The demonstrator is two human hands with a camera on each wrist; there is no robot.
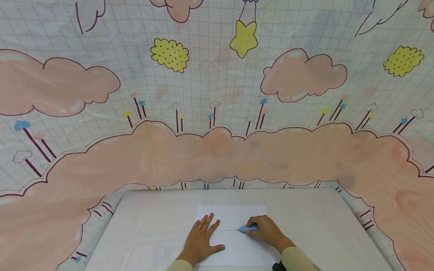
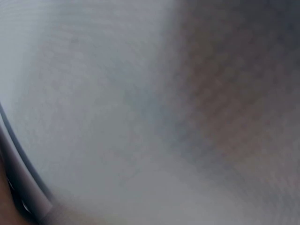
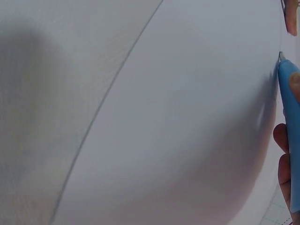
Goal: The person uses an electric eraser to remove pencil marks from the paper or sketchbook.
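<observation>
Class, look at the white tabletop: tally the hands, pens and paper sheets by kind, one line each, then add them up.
Hands: 2 (left hand and right hand)
Blue pen: 1
White paper sheet: 1
Total: 4

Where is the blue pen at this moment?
In the head view, the blue pen is in the right hand's grip, over the white paper, at the right end of a thin line.

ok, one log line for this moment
left hand: rests on paper | right hand: grips blue pen | tip: at end of drawn line
</observation>
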